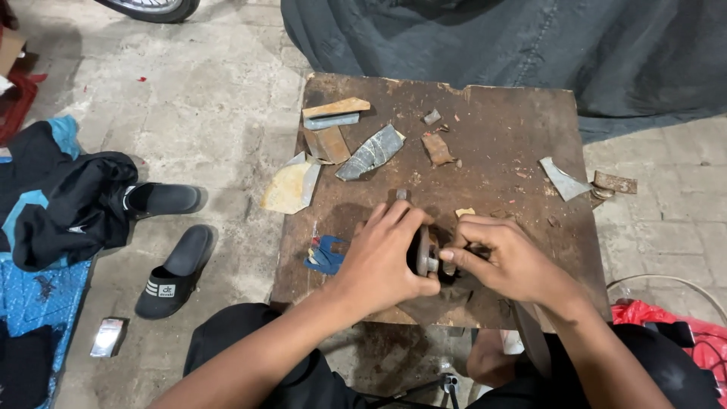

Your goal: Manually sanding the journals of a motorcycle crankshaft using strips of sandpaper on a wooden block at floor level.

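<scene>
I find my left hand [386, 254] clamped around a dark round metal part [421, 251] at the low rusty table's [515, 121] six-o'clock edge. My right hand [506, 259], at its three o'clock, pinches the part's small hub with fingertips [448, 256] nearly closed.

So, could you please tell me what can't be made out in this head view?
- Round metal part: mostly covered by the left hand and right hand, so its kind stays unclear.
- Blue object on the wooden board: partly behind the left hand.
- Wheel: cut off by the top edge.
</scene>
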